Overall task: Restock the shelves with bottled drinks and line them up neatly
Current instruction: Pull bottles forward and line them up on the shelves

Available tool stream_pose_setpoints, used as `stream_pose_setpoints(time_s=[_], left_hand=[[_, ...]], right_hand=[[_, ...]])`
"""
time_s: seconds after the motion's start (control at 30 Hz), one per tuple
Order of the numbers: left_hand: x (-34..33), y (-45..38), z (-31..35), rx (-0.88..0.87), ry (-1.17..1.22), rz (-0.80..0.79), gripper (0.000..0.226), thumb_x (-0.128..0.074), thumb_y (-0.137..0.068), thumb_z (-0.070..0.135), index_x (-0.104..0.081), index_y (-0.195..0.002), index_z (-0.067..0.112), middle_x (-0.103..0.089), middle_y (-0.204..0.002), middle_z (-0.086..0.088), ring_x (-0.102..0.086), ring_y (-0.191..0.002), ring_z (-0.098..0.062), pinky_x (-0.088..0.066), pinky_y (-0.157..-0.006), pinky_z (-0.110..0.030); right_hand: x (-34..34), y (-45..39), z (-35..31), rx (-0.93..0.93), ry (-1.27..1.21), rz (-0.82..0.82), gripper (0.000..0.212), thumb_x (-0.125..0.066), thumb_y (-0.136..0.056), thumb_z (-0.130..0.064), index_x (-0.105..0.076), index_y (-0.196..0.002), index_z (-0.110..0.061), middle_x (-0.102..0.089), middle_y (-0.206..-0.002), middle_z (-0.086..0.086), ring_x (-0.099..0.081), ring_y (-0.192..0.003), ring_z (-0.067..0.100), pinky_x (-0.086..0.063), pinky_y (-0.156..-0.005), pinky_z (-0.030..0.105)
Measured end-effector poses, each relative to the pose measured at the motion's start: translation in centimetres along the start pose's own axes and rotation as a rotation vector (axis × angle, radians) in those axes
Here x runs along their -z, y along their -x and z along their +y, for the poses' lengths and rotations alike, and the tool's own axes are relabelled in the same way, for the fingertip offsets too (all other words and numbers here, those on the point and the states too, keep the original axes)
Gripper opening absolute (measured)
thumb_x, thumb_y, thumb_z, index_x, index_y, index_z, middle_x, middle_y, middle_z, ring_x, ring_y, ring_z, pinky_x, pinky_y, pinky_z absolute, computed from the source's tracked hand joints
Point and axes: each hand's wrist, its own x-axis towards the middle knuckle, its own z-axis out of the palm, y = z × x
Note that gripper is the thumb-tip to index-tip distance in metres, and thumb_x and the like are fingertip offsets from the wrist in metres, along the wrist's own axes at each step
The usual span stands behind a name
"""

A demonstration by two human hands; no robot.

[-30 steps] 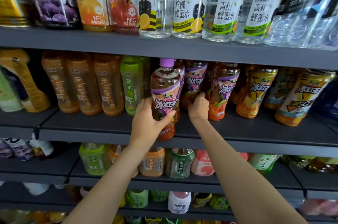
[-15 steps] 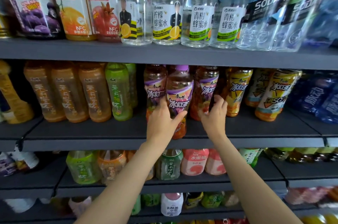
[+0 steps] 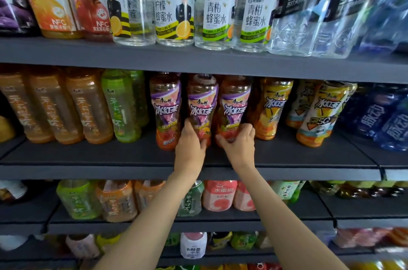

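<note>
Top-row bottles [image 3: 174,4] cropped above, soda bottles [image 3: 331,11] blurred

A: How is the light?

B: Bright and even, from above and in front. The clear honey-water bottles [image 3: 174,4] on the top shelf catch soft white glare down their sides, and the soda bottles [image 3: 309,16] look washed with pale reflection.

A: Shadows?

B: Deep behind the iced tea bottles [image 3: 202,106], where the back of the grey middle shelf [image 3: 88,155] goes nearly black. The forearms are evenly lit.

A: Sharpness?

B: Centre labels read clearly. Toward the edges it smears: the amber tea bottles [image 3: 50,106] at left and the blue bottles [image 3: 384,119] at right are blurred. The wide lens bows the shelf lines and tilts the outer bottles.
</note>
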Motion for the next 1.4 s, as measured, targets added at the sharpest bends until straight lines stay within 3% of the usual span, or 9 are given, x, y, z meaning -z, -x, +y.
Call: stream_pose_setpoints(time_s=[0.53,0.77,0.83,0.97,1.1,1.17,1.27,1.33,1.4], left_hand=[[-0.6,0.3,-1.0,0.092,0.032,0.052,0.057,-0.063,-0.087,0.024,-0.037,-0.136,0.009,-0.054,-0.128,-0.009,-0.049,-0.122,-0.025,-0.040,-0.099,-0.034],[-0.4,0.7,-1.1,0.025,0.018,0.033,0.059,-0.058,-0.090,0.024,-0.032,-0.140,0.008,-0.046,-0.137,-0.009,-0.043,-0.127,-0.023,-0.037,-0.102,-0.030],[-0.1,1.9,-1.1,-0.009,0.017,0.109,0.057,-0.056,-0.091,0.022,-0.031,-0.140,0.008,-0.041,-0.139,-0.009,-0.042,-0.128,-0.023,-0.038,-0.101,-0.031],[-0.1,3.8,0.1,-0.277,0.049,0.259,0.043,-0.059,-0.085,0.027,-0.047,-0.121,0.007,-0.052,-0.114,-0.010,-0.050,-0.108,-0.021,-0.050,-0.089,-0.037],[-1.1,3.0,3.4,-0.229,0.122,0.141,0.068,-0.066,-0.076,0.046,-0.042,-0.125,0.004,-0.049,-0.118,-0.009,-0.046,-0.113,-0.018,-0.042,-0.092,-0.024],[-1.4,2.5,4.1,-0.173,0.135,0.151,0.068,-0.069,-0.075,0.044,-0.043,-0.122,0.003,-0.049,-0.117,-0.009,-0.047,-0.113,-0.019,-0.043,-0.093,-0.026],[-1.0,2.3,3.4,-0.144,0.135,0.192,0.058,-0.073,-0.073,0.038,-0.048,-0.113,0.003,-0.051,-0.106,-0.006,-0.052,-0.105,-0.020,-0.042,-0.083,-0.022],[-0.7,2.2,2.7,-0.128,0.108,0.237,0.055,-0.074,-0.071,0.035,-0.051,-0.108,0.002,-0.051,-0.099,-0.003,-0.053,-0.099,-0.019,-0.037,-0.077,-0.018],[-0.5,2.4,2.6,-0.096,0.093,0.263,0.055,-0.072,-0.069,0.037,-0.051,-0.107,0.003,-0.049,-0.096,0.000,-0.052,-0.096,-0.016,-0.035,-0.077,-0.018]], right_hand=[[0.4,0.7,0.6,0.052,-0.034,0.032,0.067,-0.080,-0.068,-0.033,-0.042,-0.110,0.001,-0.044,-0.110,0.015,-0.047,-0.101,0.031,-0.046,-0.084,0.044],[0.4,1.0,0.2,0.034,-0.043,0.026,0.067,-0.081,-0.067,-0.033,-0.041,-0.109,0.000,-0.043,-0.108,0.014,-0.046,-0.100,0.030,-0.045,-0.084,0.041],[0.6,1.1,0.2,0.028,-0.050,0.018,0.067,-0.081,-0.067,-0.033,-0.041,-0.109,0.000,-0.042,-0.108,0.012,-0.045,-0.101,0.028,-0.046,-0.084,0.040],[1.2,1.8,0.3,0.063,-0.071,-0.017,0.062,-0.080,-0.069,-0.031,-0.040,-0.108,-0.003,-0.038,-0.103,0.003,-0.046,-0.099,0.024,-0.047,-0.083,0.039],[1.6,3.0,0.8,0.193,-0.109,-0.030,0.041,-0.070,-0.079,-0.017,-0.043,-0.104,-0.001,-0.038,-0.099,-0.001,-0.043,-0.091,0.018,-0.047,-0.077,0.040],[2.1,3.1,0.9,0.225,-0.121,-0.105,0.044,-0.074,-0.075,-0.020,-0.045,-0.105,-0.005,-0.041,-0.099,-0.002,-0.045,-0.091,0.014,-0.046,-0.076,0.027],[4.2,1.6,2.1,0.345,-0.140,-0.365,0.045,-0.072,-0.071,-0.033,-0.055,-0.105,-0.009,-0.051,-0.098,-0.002,-0.051,-0.091,0.007,-0.042,-0.077,0.011],[5.4,-0.3,3.1,0.369,-0.124,-0.436,0.034,-0.068,-0.075,-0.031,-0.064,-0.102,-0.010,-0.055,-0.097,-0.001,-0.056,-0.090,0.008,-0.045,-0.084,0.015],[5.5,-2.6,3.5,0.299,-0.139,-0.378,0.032,-0.069,-0.080,-0.021,-0.064,-0.108,-0.007,-0.055,-0.105,0.004,-0.058,-0.096,0.014,-0.047,-0.092,0.029]])
